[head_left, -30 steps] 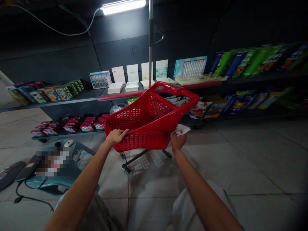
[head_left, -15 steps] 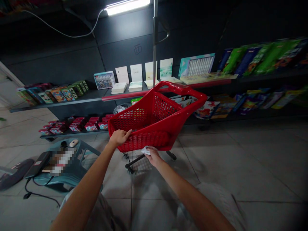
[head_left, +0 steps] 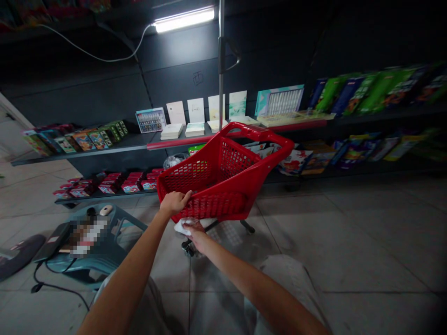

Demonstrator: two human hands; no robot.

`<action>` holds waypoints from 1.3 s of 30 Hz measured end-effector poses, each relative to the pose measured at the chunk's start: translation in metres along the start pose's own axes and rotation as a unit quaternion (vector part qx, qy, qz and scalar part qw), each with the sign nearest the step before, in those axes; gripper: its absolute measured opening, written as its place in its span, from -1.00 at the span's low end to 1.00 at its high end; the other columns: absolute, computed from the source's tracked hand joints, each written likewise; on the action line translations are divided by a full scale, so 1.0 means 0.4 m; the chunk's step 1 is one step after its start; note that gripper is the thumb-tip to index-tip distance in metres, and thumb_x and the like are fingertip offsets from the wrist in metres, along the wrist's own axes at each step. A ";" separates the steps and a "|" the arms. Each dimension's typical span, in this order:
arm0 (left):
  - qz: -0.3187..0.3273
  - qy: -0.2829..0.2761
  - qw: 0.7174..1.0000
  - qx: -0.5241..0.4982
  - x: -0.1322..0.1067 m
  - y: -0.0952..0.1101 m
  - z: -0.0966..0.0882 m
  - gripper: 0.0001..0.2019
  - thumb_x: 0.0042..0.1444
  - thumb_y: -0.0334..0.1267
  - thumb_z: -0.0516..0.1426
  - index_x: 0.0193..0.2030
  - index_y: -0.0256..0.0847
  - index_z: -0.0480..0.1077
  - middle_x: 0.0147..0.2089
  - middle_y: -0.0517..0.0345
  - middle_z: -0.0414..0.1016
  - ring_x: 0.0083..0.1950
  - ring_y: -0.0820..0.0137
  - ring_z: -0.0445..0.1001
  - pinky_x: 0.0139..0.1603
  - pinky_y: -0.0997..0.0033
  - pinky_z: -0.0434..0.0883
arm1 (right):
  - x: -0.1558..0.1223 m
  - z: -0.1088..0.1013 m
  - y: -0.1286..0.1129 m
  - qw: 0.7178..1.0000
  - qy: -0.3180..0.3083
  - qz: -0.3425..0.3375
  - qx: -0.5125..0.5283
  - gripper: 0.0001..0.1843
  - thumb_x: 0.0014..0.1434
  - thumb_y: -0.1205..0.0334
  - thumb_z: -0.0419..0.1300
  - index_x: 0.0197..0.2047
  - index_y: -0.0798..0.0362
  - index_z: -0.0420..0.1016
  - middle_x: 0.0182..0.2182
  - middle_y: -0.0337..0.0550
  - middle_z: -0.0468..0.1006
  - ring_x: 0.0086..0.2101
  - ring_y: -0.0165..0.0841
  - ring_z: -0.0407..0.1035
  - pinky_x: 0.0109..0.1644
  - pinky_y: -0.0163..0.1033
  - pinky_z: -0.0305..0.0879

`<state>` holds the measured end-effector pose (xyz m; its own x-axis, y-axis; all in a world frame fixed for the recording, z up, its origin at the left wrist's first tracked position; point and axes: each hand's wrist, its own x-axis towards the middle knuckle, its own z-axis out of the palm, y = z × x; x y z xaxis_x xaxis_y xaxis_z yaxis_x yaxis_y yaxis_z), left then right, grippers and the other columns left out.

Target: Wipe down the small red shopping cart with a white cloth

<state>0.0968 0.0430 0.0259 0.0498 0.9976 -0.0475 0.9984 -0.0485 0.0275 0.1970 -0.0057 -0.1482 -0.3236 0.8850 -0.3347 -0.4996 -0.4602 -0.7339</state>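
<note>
A small red plastic shopping cart (head_left: 223,179) stands tilted on the tiled floor in front of me. My left hand (head_left: 174,202) is closed over the cart's near rim at its left corner. My right hand (head_left: 193,229) is pinched on a white cloth (head_left: 181,226) and presses it against the underside of the basket near the left corner, just below my left hand. The cart's black wheel frame (head_left: 190,246) shows under the basket.
Dark shelves (head_left: 104,144) with boxed goods, cards and books run along the wall behind the cart. A blue-green plastic stool (head_left: 104,242) with a mouse and cables sits at the left. A metal pole (head_left: 220,65) rises behind the cart. Tiled floor spreads to the right.
My right hand with the cloth has moved from the basket's right side down and leftward along its underside to the left corner. My left hand has kept its hold on the rim.
</note>
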 end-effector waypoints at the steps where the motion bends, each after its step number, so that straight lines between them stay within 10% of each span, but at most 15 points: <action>1: -0.001 -0.003 1.000 0.000 0.001 -0.001 0.000 -0.13 0.35 0.28 -0.39 -0.27 -0.19 0.62 -0.17 -0.16 0.67 -0.05 0.14 0.62 -0.08 0.32 0.39 | -0.005 0.015 0.000 1.000 0.003 0.008 0.019 -0.44 -0.30 0.22 0.47 -0.15 -0.02 0.46 -0.24 -0.23 0.69 -0.17 -0.19 0.58 -0.14 -0.15 0.51; 5: 0.000 -0.002 1.000 0.005 0.003 -0.016 0.001 -0.13 0.35 0.28 -0.39 -0.29 -0.18 0.62 -0.20 -0.16 0.66 -0.07 0.14 0.63 -0.13 0.33 0.38 | -0.006 0.029 -0.052 0.995 0.069 0.009 0.077 -0.42 -0.32 0.25 0.47 -0.15 -0.02 0.47 -0.23 -0.20 0.68 -0.13 -0.14 0.57 -0.15 -0.09 0.53; 10: 0.011 0.008 0.999 0.031 0.006 -0.052 0.000 -0.15 0.38 0.23 -0.40 -0.28 -0.18 0.62 -0.21 -0.15 0.66 -0.09 0.14 0.63 -0.16 0.34 0.37 | 0.014 -0.087 -0.271 0.972 0.163 -0.154 0.073 -0.52 -0.17 0.12 0.43 -0.14 0.03 0.50 -0.17 -0.12 0.66 -0.13 -0.19 0.56 -0.07 -0.09 0.54; 19: 0.006 0.011 0.998 0.067 0.021 -0.085 -0.006 -0.21 0.38 0.20 -0.36 -0.31 -0.15 0.60 -0.21 -0.15 0.65 -0.09 0.12 0.62 -0.17 0.32 0.36 | -0.097 -0.300 -0.662 0.755 0.349 -0.538 -0.138 -0.43 0.20 -0.05 0.24 0.13 0.18 0.48 0.10 0.14 0.57 0.09 -0.16 0.48 0.26 0.00 0.34; 26: -0.011 0.115 0.992 0.049 0.009 -0.032 -0.041 -0.57 0.34 -0.07 -0.13 -0.01 -0.11 0.53 0.07 -0.01 0.61 0.10 0.14 0.54 -0.13 0.32 0.39 | -0.124 -0.301 -0.675 0.651 0.295 -0.577 -0.395 -0.51 0.32 0.00 0.14 0.15 0.19 0.46 0.10 0.24 0.52 0.13 -0.11 0.42 0.26 -0.01 0.30; 31: 0.028 0.205 0.978 -0.025 0.030 0.132 -0.092 -0.61 0.33 -0.19 -0.07 0.18 -0.11 0.41 0.21 0.03 0.52 0.21 0.24 0.47 0.04 0.37 0.38 | -0.122 -0.317 -0.684 0.640 0.338 -0.554 -0.412 -0.50 0.33 -0.06 0.11 0.06 0.20 0.49 -0.04 0.26 0.56 -0.01 -0.08 0.47 0.14 0.01 0.37; 39: 0.045 0.083 0.994 -0.047 0.106 0.336 -0.083 -0.39 0.44 0.11 -0.28 -0.09 -0.12 0.52 -0.10 -0.05 0.65 -0.06 0.18 0.60 -0.06 0.29 0.35 | -0.143 -0.305 -0.676 0.639 0.324 -0.551 -0.427 -0.50 0.29 -0.10 0.14 0.02 0.17 0.49 -0.10 0.21 0.58 -0.06 -0.06 0.49 0.07 0.03 0.41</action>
<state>0.2324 0.0806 0.0609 0.1259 0.9843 0.1240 0.9830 -0.1406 0.1184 0.4488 0.0767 -0.0026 0.3861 0.6089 0.6929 0.5731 0.4303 -0.6974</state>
